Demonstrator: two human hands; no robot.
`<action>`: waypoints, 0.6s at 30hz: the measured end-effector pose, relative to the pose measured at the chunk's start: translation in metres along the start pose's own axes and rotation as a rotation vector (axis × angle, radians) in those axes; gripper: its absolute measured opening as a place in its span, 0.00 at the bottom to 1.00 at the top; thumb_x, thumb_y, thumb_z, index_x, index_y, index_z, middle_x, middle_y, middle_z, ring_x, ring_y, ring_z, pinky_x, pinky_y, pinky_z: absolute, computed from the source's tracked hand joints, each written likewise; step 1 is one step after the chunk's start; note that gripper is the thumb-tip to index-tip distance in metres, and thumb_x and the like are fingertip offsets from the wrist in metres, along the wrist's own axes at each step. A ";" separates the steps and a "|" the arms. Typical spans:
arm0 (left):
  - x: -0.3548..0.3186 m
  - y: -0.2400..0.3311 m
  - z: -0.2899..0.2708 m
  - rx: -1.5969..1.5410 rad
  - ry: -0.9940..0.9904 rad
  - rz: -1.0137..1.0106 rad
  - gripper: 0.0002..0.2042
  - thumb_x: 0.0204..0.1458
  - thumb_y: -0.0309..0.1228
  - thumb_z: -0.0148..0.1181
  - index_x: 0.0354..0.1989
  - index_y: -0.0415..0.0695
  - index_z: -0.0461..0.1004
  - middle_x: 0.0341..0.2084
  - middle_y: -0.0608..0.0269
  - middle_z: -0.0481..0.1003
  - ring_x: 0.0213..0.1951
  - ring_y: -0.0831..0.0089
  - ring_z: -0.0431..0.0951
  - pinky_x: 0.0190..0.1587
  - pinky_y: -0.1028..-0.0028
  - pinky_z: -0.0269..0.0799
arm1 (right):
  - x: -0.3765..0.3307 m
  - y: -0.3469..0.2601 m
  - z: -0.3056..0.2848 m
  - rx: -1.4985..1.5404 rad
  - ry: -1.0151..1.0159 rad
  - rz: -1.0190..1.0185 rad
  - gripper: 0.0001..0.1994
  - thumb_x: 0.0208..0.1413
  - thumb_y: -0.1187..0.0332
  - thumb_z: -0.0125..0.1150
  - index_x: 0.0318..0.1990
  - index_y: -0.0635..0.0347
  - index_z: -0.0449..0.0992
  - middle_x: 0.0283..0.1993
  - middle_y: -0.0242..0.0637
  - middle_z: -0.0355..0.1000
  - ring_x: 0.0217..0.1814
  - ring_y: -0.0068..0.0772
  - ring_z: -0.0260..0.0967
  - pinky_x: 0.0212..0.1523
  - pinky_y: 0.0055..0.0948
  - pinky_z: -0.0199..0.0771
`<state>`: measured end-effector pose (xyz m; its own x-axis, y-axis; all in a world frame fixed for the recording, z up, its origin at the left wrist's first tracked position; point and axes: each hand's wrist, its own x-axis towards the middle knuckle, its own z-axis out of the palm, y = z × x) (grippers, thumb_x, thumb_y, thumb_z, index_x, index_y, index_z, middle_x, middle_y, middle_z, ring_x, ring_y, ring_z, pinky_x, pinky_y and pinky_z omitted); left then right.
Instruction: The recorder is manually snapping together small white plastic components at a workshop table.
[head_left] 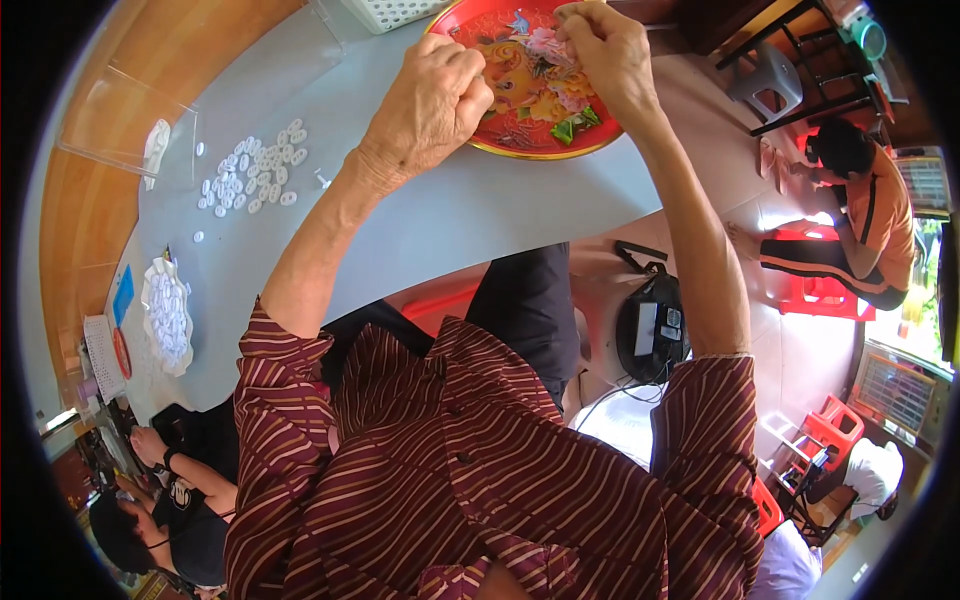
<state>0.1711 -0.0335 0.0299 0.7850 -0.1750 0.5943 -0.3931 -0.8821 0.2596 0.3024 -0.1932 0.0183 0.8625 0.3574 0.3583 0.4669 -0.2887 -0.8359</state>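
Grey table (420, 220) in a workroom with wood-panelled wall at left and a pinkish tiled floor; red plastic stools and a grey stool stand off to the right.

Red round tray (535, 85) with a painted floral pattern sits at the far edge of the table, a white perforated basket (390, 12) just behind it. Both hands are raised over the tray, presumably so that loose bits fall into it.

Left hand (430, 100): fingers clenched into a loose fist over the tray's near-left rim; whether anything is pinched inside cannot be told.

Right hand (605, 50): fingers pinched on a small pale pink piece (548, 45) held just above the tray's middle, close to the face for fine work.

Scatter of small white oval pieces (255, 170) lies on the table well left of the tray, within reach. A heap of similar white pieces (168, 315) sits further left, near the edge.

Two other people nearby: one seated on a red stool at right (860, 200), one at lower left (170, 520).
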 end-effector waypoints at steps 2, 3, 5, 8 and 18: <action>-0.001 -0.001 0.005 0.027 -0.067 0.012 0.03 0.44 0.19 0.49 0.24 0.36 0.62 0.21 0.54 0.65 0.32 0.57 0.65 0.39 0.63 0.66 | 0.012 0.015 0.004 -0.153 -0.069 -0.150 0.11 0.49 0.63 0.59 0.34 0.60 0.78 0.29 0.40 0.76 0.29 0.35 0.74 0.35 0.32 0.74; -0.001 -0.001 0.008 0.059 -0.136 0.020 0.03 0.43 0.19 0.50 0.25 0.36 0.63 0.22 0.54 0.66 0.34 0.57 0.66 0.41 0.64 0.67 | 0.016 0.025 0.005 -0.302 -0.142 -0.299 0.10 0.47 0.64 0.59 0.35 0.58 0.79 0.30 0.42 0.76 0.32 0.39 0.75 0.36 0.34 0.74; -0.005 -0.003 0.007 0.057 -0.129 -0.040 0.04 0.44 0.18 0.50 0.28 0.36 0.64 0.24 0.54 0.68 0.36 0.58 0.67 0.42 0.64 0.67 | 0.013 0.008 0.008 -0.265 -0.236 -0.280 0.10 0.46 0.65 0.58 0.34 0.59 0.79 0.29 0.43 0.76 0.32 0.42 0.74 0.37 0.36 0.74; -0.004 -0.005 0.007 0.022 -0.067 -0.133 0.07 0.45 0.18 0.50 0.34 0.36 0.66 0.27 0.55 0.70 0.39 0.58 0.69 0.44 0.65 0.68 | 0.016 0.008 0.008 -0.322 -0.347 -0.373 0.10 0.45 0.67 0.57 0.34 0.60 0.79 0.27 0.43 0.75 0.30 0.42 0.74 0.37 0.36 0.74; -0.031 0.034 -0.020 -0.206 0.054 -0.113 0.07 0.46 0.17 0.51 0.35 0.38 0.67 0.28 0.57 0.69 0.35 0.61 0.71 0.37 0.67 0.69 | -0.004 -0.004 -0.007 -0.312 -0.371 -0.277 0.07 0.45 0.67 0.58 0.31 0.56 0.80 0.25 0.45 0.73 0.29 0.44 0.72 0.37 0.37 0.72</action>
<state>0.1239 -0.0492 0.0360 0.8052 -0.0518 0.5907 -0.3979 -0.7857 0.4736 0.2985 -0.1993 0.0234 0.5989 0.7297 0.3299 0.7508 -0.3683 -0.5483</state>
